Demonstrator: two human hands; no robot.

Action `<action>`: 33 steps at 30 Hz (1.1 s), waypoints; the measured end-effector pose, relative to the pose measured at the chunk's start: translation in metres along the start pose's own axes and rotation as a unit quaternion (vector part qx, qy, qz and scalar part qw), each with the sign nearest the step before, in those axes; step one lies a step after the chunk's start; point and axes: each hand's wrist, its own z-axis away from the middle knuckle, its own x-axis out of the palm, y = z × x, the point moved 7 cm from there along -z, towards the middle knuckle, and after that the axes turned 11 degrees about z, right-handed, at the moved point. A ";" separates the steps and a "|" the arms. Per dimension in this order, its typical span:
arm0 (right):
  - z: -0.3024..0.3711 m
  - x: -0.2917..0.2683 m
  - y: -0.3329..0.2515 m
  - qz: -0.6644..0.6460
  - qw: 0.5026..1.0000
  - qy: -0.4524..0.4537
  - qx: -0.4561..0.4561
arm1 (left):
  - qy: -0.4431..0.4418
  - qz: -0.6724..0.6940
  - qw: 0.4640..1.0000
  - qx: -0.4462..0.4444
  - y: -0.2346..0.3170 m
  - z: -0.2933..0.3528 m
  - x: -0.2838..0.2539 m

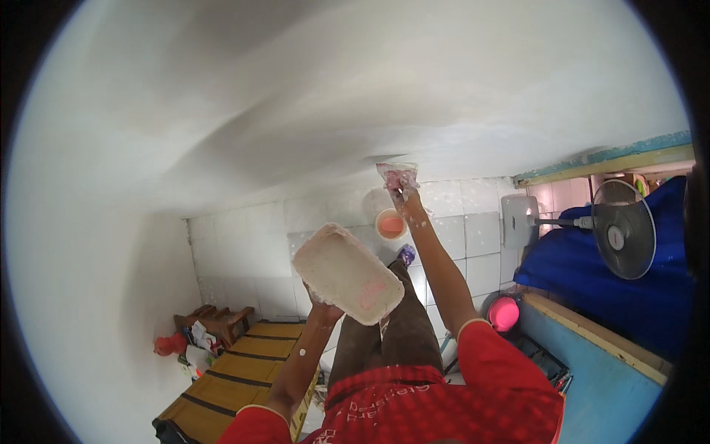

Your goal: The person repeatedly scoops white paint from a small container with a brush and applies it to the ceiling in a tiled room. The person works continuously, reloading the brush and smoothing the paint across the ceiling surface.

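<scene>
My left hand (323, 300) grips a white rectangular plastic tub (313, 273) from its left and underside. The tub tilts, showing a white coating inside and a pinkish patch near its right end. Stretched ahead, my right hand (404, 194) is closed on a pinkish, white-smeared piece (397, 175) with a flat upper edge. That edge is at the white wall (318, 140); whether the piece is a cloth, sponge or scraper I cannot tell. White spots dot both my forearms.
A round pail (390, 223) with orange-pink inside stands on the tiled floor (255, 263), past my feet. At right are a fan (616, 235), blue cloth (569, 259), a pink basin (504, 314) and a blue partition (592, 370). A yellow-brown slatted surface (237, 381) and wooden stool (235, 318) occupy the left.
</scene>
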 end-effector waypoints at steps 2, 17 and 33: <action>-0.017 0.000 0.004 -0.094 0.994 -0.013 0.049 | 0.001 0.000 1.000 -0.009 0.004 -0.004 -0.004; -0.017 -0.008 -0.130 0.153 0.979 -0.036 -0.128 | 0.015 0.004 1.000 -0.025 0.019 -0.003 -0.009; -0.077 -0.002 -0.042 -0.049 0.998 0.026 -0.040 | 0.044 -0.006 0.999 -0.028 0.030 0.008 -0.016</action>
